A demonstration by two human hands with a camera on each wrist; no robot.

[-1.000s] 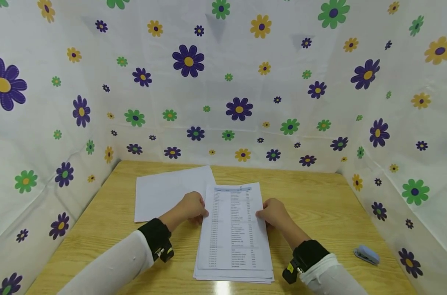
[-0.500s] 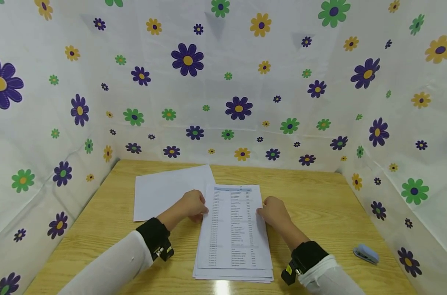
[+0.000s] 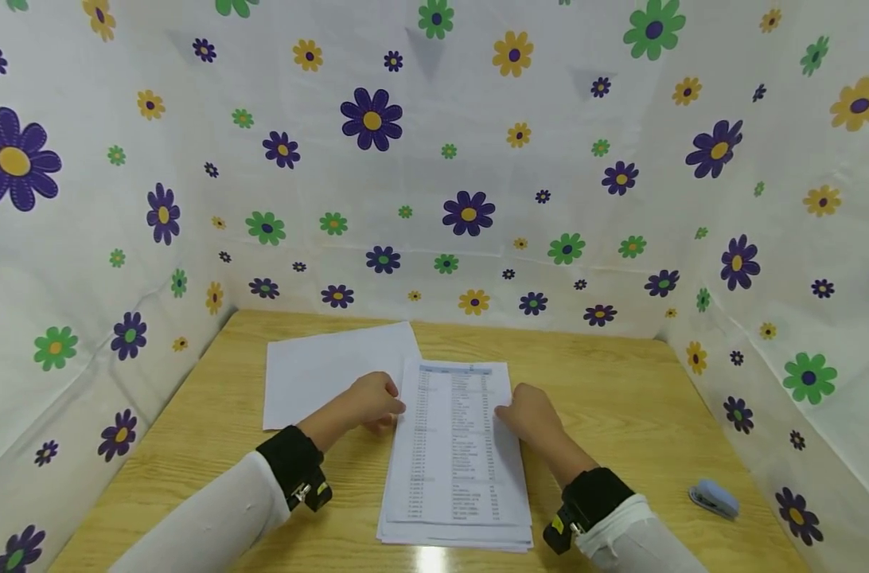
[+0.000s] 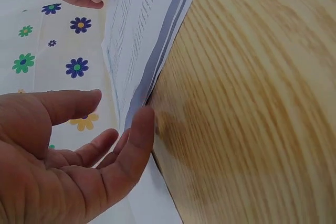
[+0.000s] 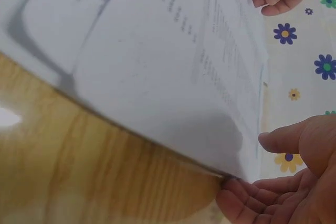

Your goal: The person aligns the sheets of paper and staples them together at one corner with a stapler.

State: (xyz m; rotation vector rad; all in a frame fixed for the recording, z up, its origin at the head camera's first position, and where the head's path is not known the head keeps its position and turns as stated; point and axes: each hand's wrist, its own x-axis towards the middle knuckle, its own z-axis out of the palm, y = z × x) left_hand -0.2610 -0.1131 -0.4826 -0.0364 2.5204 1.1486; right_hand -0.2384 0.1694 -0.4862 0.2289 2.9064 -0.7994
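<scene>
A stack of printed sheets (image 3: pixel 452 446) lies on the table, its lower edges slightly uneven, the top sheet covered in table-like print. My left hand (image 3: pixel 368 402) is at the stack's left edge. In the left wrist view the left hand (image 4: pixel 79 156) has thumb and fingers spread apart, fingertips near the paper's edge. At the right edge is my right hand (image 3: pixel 536 415), its thumb over the margin. In the right wrist view the right hand (image 5: pixel 294 177) has its thumb apart from its fingers, and the fingertips touch the edge of the sheets (image 5: pixel 157 77).
Blank white paper (image 3: pixel 334 374) lies behind and left of the stack, partly beneath it. A blue stapler (image 3: pixel 714 499) sits at the right of the wooden table (image 3: pixel 606 390). A flower-printed cloth (image 3: pixel 434 183) encloses the back and sides.
The far end of the top sheet has lowered slightly. Both hands stay at the stack's sides with very little movement, and the head view shifts a little.
</scene>
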